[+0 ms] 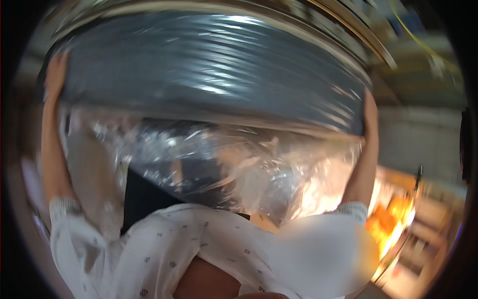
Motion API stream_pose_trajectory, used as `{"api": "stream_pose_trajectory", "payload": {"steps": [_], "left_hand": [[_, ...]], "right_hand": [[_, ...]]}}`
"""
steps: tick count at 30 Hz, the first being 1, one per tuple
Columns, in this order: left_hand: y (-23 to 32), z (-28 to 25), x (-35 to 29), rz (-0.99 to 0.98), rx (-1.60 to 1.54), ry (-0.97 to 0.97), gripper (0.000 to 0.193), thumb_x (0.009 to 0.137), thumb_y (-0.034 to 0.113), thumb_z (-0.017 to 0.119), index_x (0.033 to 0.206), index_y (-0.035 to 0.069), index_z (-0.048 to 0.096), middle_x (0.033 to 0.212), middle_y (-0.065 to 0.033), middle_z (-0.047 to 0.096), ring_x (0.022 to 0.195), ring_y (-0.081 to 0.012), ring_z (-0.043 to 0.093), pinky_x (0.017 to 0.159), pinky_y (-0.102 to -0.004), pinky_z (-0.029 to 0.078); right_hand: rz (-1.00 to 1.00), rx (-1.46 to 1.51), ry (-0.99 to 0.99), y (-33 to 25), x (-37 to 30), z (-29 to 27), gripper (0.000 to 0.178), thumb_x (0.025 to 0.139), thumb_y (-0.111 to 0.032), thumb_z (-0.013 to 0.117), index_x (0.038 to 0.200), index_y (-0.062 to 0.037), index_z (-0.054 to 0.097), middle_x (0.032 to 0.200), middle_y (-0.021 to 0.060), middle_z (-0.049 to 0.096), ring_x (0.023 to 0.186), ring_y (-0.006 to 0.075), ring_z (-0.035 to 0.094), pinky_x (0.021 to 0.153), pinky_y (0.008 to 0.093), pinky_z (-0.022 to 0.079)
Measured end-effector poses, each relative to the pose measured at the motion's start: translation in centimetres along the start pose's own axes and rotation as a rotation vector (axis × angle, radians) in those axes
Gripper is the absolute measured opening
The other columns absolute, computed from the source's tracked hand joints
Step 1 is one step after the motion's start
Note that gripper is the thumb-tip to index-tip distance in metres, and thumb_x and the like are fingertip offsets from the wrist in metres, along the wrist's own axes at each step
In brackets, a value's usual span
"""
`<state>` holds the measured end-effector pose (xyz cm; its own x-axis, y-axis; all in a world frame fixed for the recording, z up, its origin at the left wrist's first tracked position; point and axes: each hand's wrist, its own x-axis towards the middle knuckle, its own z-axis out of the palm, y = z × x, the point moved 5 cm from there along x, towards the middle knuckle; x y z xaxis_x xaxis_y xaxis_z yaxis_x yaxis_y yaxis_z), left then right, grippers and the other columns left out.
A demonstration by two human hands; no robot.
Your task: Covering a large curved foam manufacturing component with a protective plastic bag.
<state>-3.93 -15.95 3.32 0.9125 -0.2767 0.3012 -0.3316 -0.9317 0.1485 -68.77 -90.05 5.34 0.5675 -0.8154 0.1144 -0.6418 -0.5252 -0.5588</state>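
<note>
A wide dark grey, glossy slab wrapped in film (209,70) spans the view in front of me, its top face rippled with bright reflections. At its left end, my left hand (57,74) presses with the fingers pointing up along the edge. My right hand (370,114) grips the opposite end, most of its fingers hidden behind the edge. The two hands hold the slab between them. Crumpled clear plastic film (259,169) hangs below its near edge, between my forearms. Motion blurs much of the picture.
Beyond the slab runs a long brown bar or rail (356,25). Bright orange things (391,217) and shelf-like shapes lie low on the right. A yellow cord (418,37) hangs at the upper right. A black flat piece (147,197) shows in front of my body.
</note>
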Motion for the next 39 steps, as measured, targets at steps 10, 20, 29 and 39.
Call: {"api": "stream_pose_trajectory", "payload": {"steps": [10, 20, 29, 39], "left_hand": [[7.6, -1.3, -2.5, -0.139, -0.065, 0.149, 0.070, 0.082, 0.056, 0.042, 0.126, 0.001, 0.045, 0.135, -0.0170, 0.036, 0.128, -0.0349, 0.024, 0.101, -0.0639, 0.012], [-2.3, -6.3, -7.9, 0.041, -0.459, 0.835, 0.022, 0.079, 0.027, 0.059, 0.090, 0.008, 0.063, 0.094, -0.0115, 0.061, 0.084, -0.0301, 0.058, 0.071, -0.0406, 0.046], [-22.7, 3.4, -31.0, -0.764, -0.102, 0.252, 0.032, 0.082, 0.033, 0.060, 0.090, 0.003, 0.055, 0.091, -0.0157, 0.058, 0.086, -0.0311, 0.058, 0.072, -0.0411, 0.045], [-25.2, 0.4, -37.9, -1.140, -1.478, 0.778, 0.013, 0.091, 0.017, 0.047, 0.089, 0.007, 0.054, 0.074, -0.0022, 0.059, 0.065, -0.0138, 0.058, 0.060, -0.0277, 0.044]], "right_hand": [[-0.456, -0.114, -0.078, -20.3, -8.4, 9.0, 0.038, 0.096, -0.028, 0.041, 0.119, -0.0001, 0.049, 0.116, 0.0191, 0.052, 0.107, 0.0299, 0.049, 0.092, 0.0352, 0.037], [-0.496, -0.364, -0.050, -20.3, -8.9, 12.4, 0.055, 0.096, -0.041, 0.034, 0.137, -0.0051, 0.033, 0.141, 0.0168, 0.030, 0.131, 0.0311, 0.027, 0.106, 0.0423, 0.024], [-0.489, -0.265, -0.103, -20.5, -7.6, 12.3, 0.053, 0.096, -0.038, 0.034, 0.136, -0.0035, 0.033, 0.140, 0.0187, 0.031, 0.130, 0.0325, 0.029, 0.106, 0.0408, 0.026], [-0.450, -0.244, -0.145, -21.5, -6.5, 11.7, 0.051, 0.097, -0.033, 0.035, 0.134, 0.0022, 0.034, 0.139, 0.0214, 0.033, 0.128, 0.0329, 0.032, 0.105, 0.0383, 0.025]]}}
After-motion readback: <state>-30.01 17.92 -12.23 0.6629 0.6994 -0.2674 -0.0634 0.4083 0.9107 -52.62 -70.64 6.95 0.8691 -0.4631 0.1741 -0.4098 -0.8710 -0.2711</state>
